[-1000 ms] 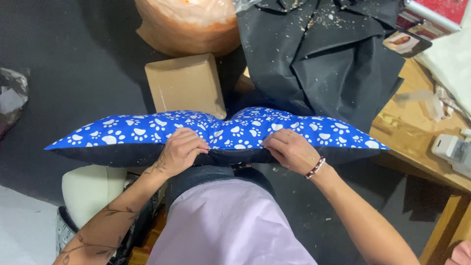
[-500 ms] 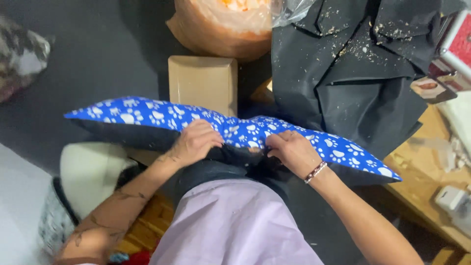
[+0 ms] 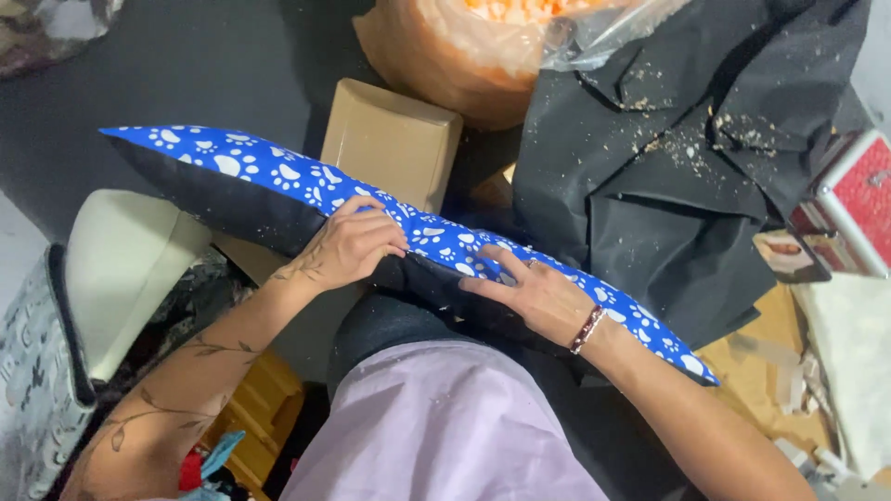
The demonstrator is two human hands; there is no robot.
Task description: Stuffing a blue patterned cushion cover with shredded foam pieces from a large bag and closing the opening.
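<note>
Left hand [image 3: 351, 246] curled, fingers pinching the edge of the blue pillow [image 3: 278, 176]. Right hand [image 3: 534, 295] lies flat, fingers spread, pressing the pillow's middle.

floor [image 3: 186, 56]: we see it dark grey
on it: tan box [image 3: 392, 141], orange bag [image 3: 464, 56]
bench [image 3: 761, 362]: black cloth [image 3: 668, 167], red box [image 3: 858, 199]
</note>
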